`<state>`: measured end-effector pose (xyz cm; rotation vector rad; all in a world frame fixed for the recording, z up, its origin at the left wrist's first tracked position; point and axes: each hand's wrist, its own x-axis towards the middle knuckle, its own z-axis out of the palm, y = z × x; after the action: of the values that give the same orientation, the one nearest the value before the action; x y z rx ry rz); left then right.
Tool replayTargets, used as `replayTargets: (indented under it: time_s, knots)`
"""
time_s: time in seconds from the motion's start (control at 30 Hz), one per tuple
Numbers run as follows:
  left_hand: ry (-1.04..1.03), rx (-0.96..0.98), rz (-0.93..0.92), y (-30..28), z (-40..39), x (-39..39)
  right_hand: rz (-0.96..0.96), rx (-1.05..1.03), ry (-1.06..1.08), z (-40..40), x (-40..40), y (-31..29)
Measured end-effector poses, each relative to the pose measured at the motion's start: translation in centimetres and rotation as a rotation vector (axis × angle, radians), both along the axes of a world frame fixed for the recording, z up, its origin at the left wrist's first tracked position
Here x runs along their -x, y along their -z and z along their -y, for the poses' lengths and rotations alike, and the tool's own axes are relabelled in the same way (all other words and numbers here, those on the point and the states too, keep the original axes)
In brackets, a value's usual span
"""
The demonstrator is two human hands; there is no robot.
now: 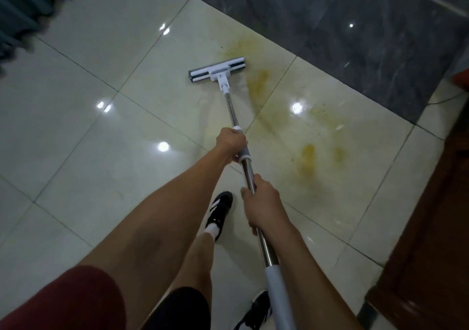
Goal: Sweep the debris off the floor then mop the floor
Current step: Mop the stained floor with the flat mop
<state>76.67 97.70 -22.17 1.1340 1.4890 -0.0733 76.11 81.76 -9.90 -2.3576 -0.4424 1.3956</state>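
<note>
A person grips a mop [229, 102] with both hands on a glossy tiled floor [83, 136]. The left hand [232, 143] is curled round the shaft at a white-and-grey collar, farther down toward the head; the right hand [261, 204] is wrapped round the bare metal shaft behind it, nearer the body. The flat mop head [217, 69] lies on the tiles well ahead of the left hand, beside yellowish smears [308, 153] that spread to the right of both hands. A dark marble strip [342, 37] runs beyond the smears. A black-and-white shoe [219, 211] stands just left of the right hand.
</note>
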Motion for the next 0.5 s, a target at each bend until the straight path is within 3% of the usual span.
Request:
replayTargets:
  time_s: [0.33,0.5]
  knots:
    - [0.009,-0.070,0.047,0.3,-21.7,-7.7,-0.008,-0.034,0.025,-22.5,-8.0,2.4]
    - [0.107,-0.059,0.040,1.4,-25.2,-9.1,-0.032,-0.051,0.062,-25.7,-8.8,3.3]
